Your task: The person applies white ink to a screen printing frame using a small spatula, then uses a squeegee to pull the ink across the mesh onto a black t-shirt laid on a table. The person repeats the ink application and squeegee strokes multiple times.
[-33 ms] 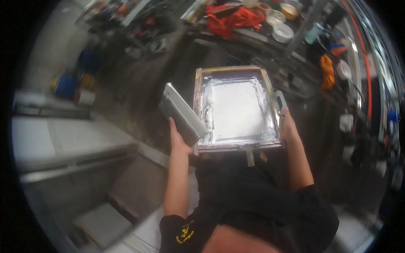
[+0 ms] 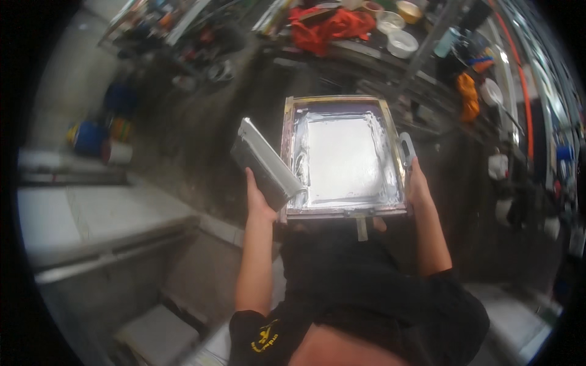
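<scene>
A wooden-framed printing screen (image 2: 342, 155), its mesh coated pale and glossy, is held roughly flat in front of the person's torso, above a dark floor (image 2: 201, 140). The left hand (image 2: 259, 204) is closed around the lower end of a grey metal trough-shaped coater (image 2: 265, 163), which tilts against the screen's left edge. The right hand (image 2: 416, 183) grips the frame's right side, beside a small grey clip (image 2: 406, 146).

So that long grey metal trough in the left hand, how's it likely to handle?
The trough looks like rigid metal, so probably stiff, not floppy. It is long and the left hand grips only its lower end, so it may feel top-heavy. It rests against the coated screen frame; wet coating might make it slippery.
</scene>
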{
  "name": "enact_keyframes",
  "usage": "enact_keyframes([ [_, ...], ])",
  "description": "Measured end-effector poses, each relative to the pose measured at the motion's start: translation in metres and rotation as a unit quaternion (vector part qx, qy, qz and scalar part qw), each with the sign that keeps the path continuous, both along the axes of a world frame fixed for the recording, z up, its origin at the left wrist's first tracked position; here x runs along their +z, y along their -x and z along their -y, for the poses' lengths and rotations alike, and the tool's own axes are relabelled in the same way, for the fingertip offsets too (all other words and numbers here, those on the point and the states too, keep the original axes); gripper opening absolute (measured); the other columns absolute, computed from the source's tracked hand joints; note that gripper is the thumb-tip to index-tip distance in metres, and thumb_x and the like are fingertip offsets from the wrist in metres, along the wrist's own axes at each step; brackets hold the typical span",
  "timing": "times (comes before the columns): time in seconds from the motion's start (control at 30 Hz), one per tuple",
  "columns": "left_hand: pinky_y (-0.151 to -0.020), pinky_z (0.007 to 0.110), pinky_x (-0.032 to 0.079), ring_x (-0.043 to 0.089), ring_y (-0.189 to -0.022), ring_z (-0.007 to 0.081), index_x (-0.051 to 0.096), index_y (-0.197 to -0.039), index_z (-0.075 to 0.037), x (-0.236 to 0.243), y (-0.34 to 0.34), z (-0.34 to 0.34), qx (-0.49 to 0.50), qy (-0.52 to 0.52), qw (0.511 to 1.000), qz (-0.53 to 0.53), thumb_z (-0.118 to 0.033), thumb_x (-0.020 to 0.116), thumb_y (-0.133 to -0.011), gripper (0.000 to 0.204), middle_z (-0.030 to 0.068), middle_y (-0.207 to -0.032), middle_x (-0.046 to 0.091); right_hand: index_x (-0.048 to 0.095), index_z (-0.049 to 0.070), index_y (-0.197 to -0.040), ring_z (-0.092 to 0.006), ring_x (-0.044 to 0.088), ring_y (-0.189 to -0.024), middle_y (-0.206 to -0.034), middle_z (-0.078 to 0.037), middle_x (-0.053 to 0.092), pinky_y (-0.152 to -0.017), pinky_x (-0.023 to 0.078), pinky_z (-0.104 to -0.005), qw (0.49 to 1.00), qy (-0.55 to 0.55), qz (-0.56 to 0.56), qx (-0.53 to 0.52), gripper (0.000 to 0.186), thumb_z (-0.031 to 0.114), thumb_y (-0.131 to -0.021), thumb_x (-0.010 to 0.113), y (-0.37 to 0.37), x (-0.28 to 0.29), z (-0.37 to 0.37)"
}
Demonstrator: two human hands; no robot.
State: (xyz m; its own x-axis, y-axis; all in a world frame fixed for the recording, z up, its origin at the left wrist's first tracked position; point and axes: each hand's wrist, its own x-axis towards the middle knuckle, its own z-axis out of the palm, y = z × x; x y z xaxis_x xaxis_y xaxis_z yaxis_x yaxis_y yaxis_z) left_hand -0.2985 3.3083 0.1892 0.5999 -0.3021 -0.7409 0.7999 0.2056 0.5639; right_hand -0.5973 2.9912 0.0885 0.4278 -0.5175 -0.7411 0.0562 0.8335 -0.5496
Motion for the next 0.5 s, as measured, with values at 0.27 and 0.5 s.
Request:
enact_keyframes([
  [0.27, -0.119, 0.057, 0.045, 0.057, -0.141, 0.0356, 0.051, -0.158, -0.008, -0.013, -0.151, 0.138, -0.373, 0.079, 0.915, -0.136, -0.083, 0.053, -0.098, 0.097, 0.0169, -0.155, 0.058, 0.061, -0.007, -0.140, -0.0260, 0.075, -0.110, -0.125, -0.017, 0.074, -0.096, 0.061, -0.0413, 0.952, 0.021, -0.087, -0.292, 0.084, 0.069, -0.112, 0.038, -0.011, 0.018, -0.115],
  [0.5, -0.118, 0.058, 0.046, 0.055, -0.143, 0.0379, 0.046, -0.162, -0.007, -0.101, -0.246, 0.271, -0.500, -0.015, 0.859, -0.108, -0.078, 0.053, -0.101, 0.094, 0.0166, -0.157, 0.055, 0.064, -0.008, -0.136, -0.0252, 0.073, -0.111, -0.125, -0.014, 0.074, -0.100, 0.057, -0.0386, 0.875, 0.022, -0.091, -0.474, 0.085, 0.070, -0.111, 0.041, -0.109, -0.072, -0.113],
])
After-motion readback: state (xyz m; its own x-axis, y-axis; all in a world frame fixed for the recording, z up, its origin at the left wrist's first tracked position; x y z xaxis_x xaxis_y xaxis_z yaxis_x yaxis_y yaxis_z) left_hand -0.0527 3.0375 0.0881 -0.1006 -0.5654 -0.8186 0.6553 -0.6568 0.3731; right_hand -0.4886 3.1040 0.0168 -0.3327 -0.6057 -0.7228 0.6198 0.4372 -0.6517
